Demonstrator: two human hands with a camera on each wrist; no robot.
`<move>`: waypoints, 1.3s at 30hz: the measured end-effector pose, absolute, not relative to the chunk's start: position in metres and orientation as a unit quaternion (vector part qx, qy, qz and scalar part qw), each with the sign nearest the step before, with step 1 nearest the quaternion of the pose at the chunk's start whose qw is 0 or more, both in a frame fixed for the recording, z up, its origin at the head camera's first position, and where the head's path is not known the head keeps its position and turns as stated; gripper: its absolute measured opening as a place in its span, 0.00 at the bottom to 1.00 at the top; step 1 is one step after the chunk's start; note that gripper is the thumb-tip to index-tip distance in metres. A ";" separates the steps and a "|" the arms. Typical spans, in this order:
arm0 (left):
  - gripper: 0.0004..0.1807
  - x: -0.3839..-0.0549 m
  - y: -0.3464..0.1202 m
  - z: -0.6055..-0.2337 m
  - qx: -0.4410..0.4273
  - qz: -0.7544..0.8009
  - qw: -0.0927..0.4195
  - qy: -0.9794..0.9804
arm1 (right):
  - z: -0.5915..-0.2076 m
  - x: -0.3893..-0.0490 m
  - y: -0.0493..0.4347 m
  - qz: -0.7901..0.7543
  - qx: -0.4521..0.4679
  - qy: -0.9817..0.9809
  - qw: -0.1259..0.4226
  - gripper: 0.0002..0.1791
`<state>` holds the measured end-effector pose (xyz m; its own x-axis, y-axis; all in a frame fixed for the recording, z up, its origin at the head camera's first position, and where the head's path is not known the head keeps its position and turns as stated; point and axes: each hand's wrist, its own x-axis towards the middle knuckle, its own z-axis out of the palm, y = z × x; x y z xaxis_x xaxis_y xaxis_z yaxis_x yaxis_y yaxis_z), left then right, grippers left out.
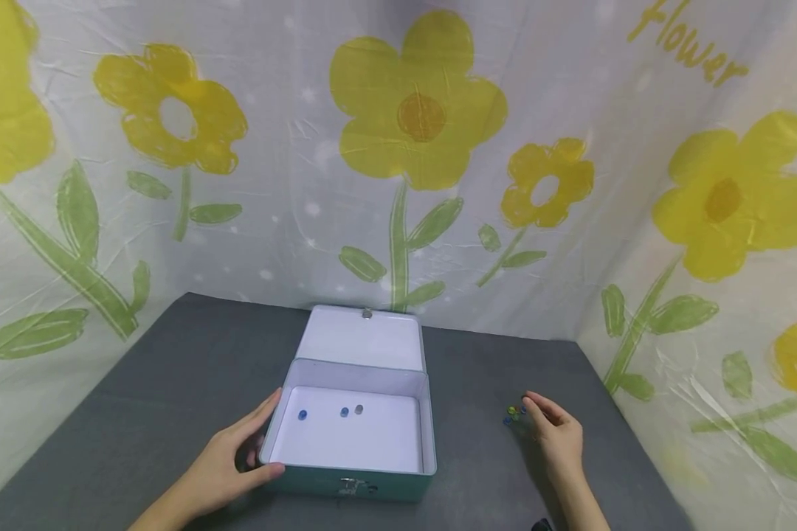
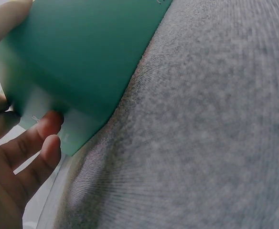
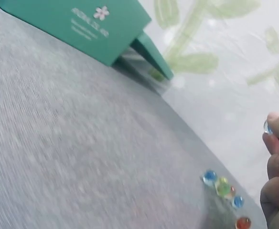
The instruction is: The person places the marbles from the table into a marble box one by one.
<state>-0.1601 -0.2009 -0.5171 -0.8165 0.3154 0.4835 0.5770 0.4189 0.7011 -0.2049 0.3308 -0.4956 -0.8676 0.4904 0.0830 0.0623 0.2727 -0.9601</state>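
Observation:
An open green metal box (image 1: 312, 483) with a white inside stands on the dark table. Two blue marbles (image 1: 302, 415) and a pale one (image 1: 359, 409) lie on its floor. My left hand (image 1: 229, 461) grips the box's front left corner, thumb at the front rim and fingers along the left side. To the right of the box, my right hand (image 1: 558, 435) pinches a clear marble with blue in it (image 3: 267, 127) between thumb and fingertip. Below that hand, several marbles (image 3: 222, 187) in green, blue and red lie close together on the table.
The box's lid (image 1: 361, 339) leans back towards a flower-printed cloth (image 1: 292, 192) that hangs behind and on both sides of the table (image 1: 468, 457). A small dark object (image 1: 542, 525) shows at the bottom edge near the right forearm.

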 end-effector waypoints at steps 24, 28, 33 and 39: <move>0.54 -0.160 -0.201 -0.517 -0.260 -0.469 0.132 -0.833 | -0.469 -0.223 0.256 0.620 -0.053 -0.763 0.173 0.19; 0.54 -0.160 -0.202 -0.518 -0.261 -0.469 0.132 -0.833 | -0.466 -0.228 0.240 0.637 -0.029 -0.751 0.171 0.17; 0.54 -0.159 -0.201 -0.517 -0.260 -0.473 0.126 -0.832 | -0.461 -0.233 0.220 0.653 0.007 -0.737 0.173 0.14; 0.54 -0.159 -0.201 -0.517 -0.257 -0.474 0.125 -0.833 | -0.456 -0.236 0.200 0.659 0.022 -0.734 0.161 0.14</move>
